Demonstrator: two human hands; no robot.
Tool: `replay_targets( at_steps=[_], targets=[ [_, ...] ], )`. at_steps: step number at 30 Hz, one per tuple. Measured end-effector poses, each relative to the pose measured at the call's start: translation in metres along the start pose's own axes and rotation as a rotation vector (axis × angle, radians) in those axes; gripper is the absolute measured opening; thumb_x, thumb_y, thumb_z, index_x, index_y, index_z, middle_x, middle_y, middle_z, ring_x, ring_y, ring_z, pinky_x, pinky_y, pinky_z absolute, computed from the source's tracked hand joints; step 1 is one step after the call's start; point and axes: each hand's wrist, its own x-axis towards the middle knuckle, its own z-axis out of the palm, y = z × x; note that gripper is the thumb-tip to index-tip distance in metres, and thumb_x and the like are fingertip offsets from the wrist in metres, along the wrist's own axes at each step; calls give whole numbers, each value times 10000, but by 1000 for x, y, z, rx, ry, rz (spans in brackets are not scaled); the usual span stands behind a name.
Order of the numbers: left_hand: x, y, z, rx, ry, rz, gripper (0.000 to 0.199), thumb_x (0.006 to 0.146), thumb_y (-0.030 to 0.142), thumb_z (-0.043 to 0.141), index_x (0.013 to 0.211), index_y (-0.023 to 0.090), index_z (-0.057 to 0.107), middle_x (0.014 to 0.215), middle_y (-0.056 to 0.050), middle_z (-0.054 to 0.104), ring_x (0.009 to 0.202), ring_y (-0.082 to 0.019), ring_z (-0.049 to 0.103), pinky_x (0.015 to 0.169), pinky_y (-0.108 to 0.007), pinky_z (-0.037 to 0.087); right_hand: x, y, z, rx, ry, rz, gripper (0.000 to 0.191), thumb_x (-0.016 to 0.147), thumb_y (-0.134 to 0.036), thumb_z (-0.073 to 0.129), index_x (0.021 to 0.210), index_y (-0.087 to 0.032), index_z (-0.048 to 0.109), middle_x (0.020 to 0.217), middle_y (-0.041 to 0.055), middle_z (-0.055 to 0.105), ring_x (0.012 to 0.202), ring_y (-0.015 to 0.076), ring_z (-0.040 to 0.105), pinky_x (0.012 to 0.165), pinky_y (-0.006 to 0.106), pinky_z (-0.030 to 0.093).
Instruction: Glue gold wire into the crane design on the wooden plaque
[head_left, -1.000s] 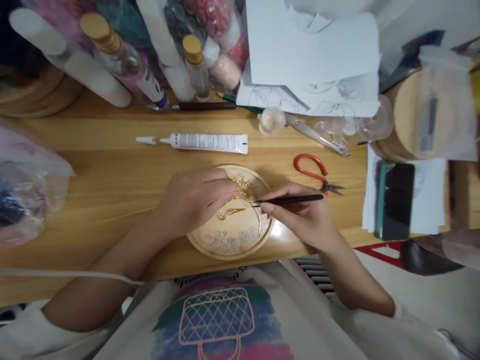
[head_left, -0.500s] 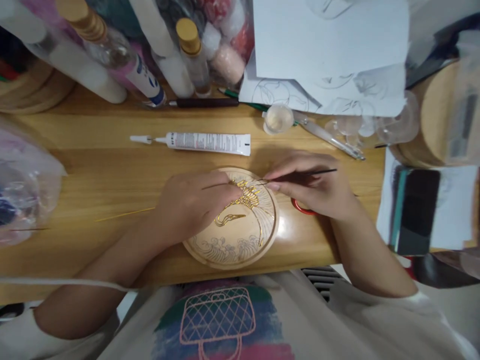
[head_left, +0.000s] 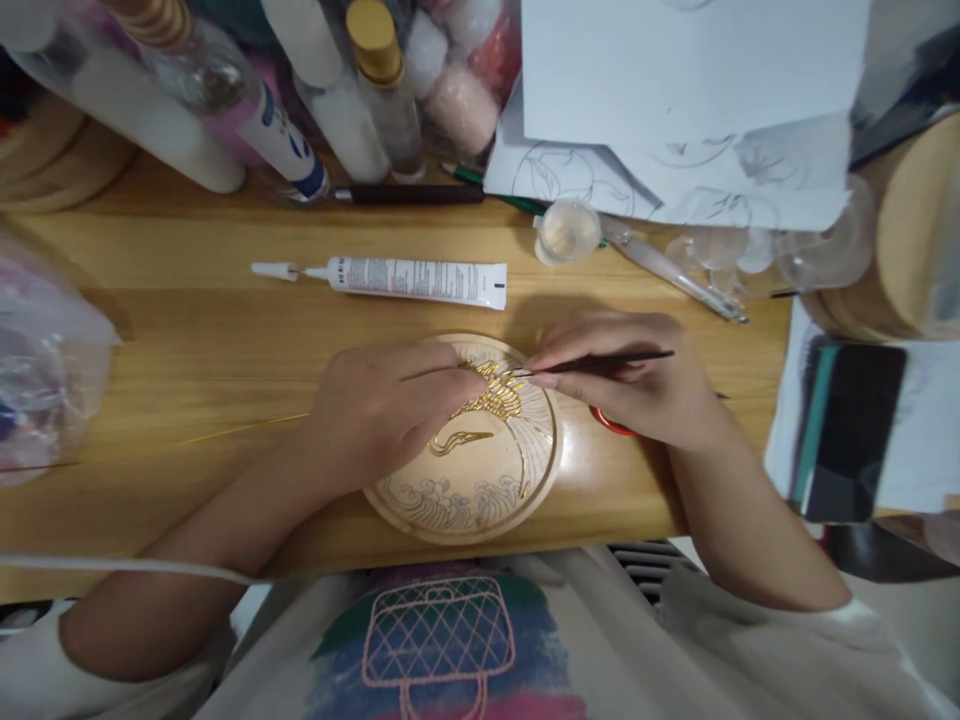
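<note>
A round wooden plaque (head_left: 450, 475) with a gold-outlined crane and drawn waves lies near the table's front edge. My left hand (head_left: 390, 410) rests over its upper left part, fingers closed; a thin dark stick (head_left: 429, 374) shows between them, its tip hidden. In my right hand (head_left: 619, 375) a slim dark tool (head_left: 630, 358) is pinched, its thin end over the gold lines at the plaque's upper right. A gold wire (head_left: 244, 429) extends left from beneath my left hand.
Behind the plaque lies a white tube (head_left: 420, 281) with its nozzle pointing left. A small clear cup (head_left: 568, 233), a pen (head_left: 675, 270) and drawing papers (head_left: 690, 80) are farther back. Bottles (head_left: 385, 90) stand at the back left, a phone (head_left: 855, 432) at right, red scissor handles (head_left: 611, 421) by my right hand.
The tool in my right hand has tilted slightly, and its thin end sits a little lower. My left hand has barely moved. The view has shifted slightly.
</note>
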Motion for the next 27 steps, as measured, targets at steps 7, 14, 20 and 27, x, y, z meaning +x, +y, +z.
replay_targets(
  at_steps=[7,14,20,27],
  targets=[
    [-1,-1,1,19,65,50,256,1025,201,460,978,233,710,864,33,745,743,-103,662,622,-200,450,-1,1,0,38,-4,-39,48,846,-185,751,870,-226,755,820,4,763,773,139,700,684,276,562],
    [-2,-1,1,19,4,22,292,1037,233,432,1005,246,722,899,43,743,776,-99,667,664,-187,464,0,0,-2,30,-21,-28,75,850,-189,752,863,-263,747,824,-7,765,774,142,704,675,283,557],
    [-3,-2,1,45,-2,25,321,1046,240,404,989,247,720,883,47,739,757,-99,657,656,-189,456,0,-2,-2,34,-44,-2,80,860,-192,741,871,-271,751,839,-7,761,777,142,696,673,288,555],
    [-1,-1,1,77,29,41,312,1048,247,420,956,227,717,859,33,748,716,-99,660,617,-200,474,0,-3,-3,28,-24,37,67,858,-231,746,855,-297,753,824,-16,762,762,153,694,677,303,562]
  ],
)
